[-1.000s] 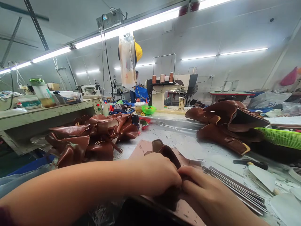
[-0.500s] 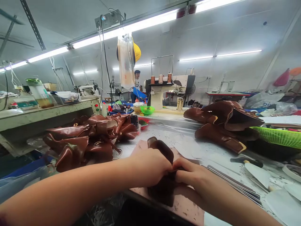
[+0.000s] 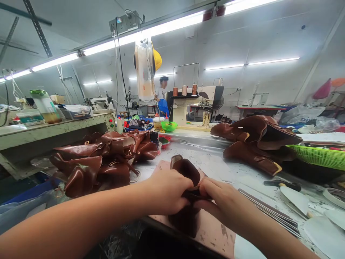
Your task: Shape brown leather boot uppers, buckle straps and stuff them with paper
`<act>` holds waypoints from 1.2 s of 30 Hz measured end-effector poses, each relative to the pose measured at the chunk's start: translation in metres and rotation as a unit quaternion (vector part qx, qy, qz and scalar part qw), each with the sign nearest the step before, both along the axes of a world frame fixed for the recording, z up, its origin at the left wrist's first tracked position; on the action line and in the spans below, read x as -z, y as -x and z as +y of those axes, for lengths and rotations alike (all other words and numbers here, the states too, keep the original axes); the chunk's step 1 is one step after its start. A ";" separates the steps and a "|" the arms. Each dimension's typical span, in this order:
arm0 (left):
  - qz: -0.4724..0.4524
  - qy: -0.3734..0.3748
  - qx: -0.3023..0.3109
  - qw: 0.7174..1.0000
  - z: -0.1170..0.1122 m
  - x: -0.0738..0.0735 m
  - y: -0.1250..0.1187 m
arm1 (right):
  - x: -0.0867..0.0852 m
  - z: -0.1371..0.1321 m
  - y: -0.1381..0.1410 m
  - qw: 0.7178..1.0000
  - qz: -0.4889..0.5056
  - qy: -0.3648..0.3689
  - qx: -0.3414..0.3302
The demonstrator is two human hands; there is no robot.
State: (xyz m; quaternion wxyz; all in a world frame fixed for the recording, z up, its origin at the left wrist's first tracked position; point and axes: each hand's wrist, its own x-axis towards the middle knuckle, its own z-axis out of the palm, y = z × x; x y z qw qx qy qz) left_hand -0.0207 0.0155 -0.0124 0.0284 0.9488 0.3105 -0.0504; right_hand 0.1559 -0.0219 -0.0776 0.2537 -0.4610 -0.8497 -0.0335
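A dark brown leather piece [image 3: 187,169] stands on a pinkish board [image 3: 215,235] in front of me, its upper flap curving away from my hands. My left hand [image 3: 170,190] is closed on the leather's middle from the left, fingers curled over it. From the right, my right hand [image 3: 219,198] pinches a folded edge of the same piece, its thumb and fingertips close to the left hand's. A dark fold shows between the two hands. The lower part of the leather hangs below them, in shadow, and some fingertips are hidden.
Brown leather bag parts lie heaped at left [image 3: 107,154] and right [image 3: 250,144]. A green basket [image 3: 318,156], a black-handled tool [image 3: 283,185] and stacked strips [image 3: 269,212] are at right. A sewing machine [image 3: 183,111] stands behind; a person [image 3: 163,91] is beyond it.
My hands have shifted slightly at the leather, the right one turning and rising a little, and a dark fold now shows between them. The person in the background has moved right.
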 end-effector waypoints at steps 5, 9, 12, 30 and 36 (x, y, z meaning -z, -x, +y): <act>-0.018 -0.026 -0.009 0.999 0.001 0.003 -0.001 | 0.000 0.002 0.000 1.000 0.012 -0.017 0.013; -0.019 -0.026 -0.011 0.999 0.001 0.003 -0.001 | 0.001 0.004 0.001 0.999 0.021 -0.027 0.019; -0.015 -0.027 -0.011 0.999 0.002 0.002 -0.002 | 0.004 0.004 0.003 0.999 0.031 -0.030 0.020; -0.226 0.177 -0.052 0.956 0.009 0.005 0.022 | 0.022 0.015 0.004 0.832 0.482 0.232 -0.146; -0.309 0.169 -0.041 0.935 0.010 0.010 0.015 | 0.029 0.018 0.009 0.817 0.509 0.223 -0.154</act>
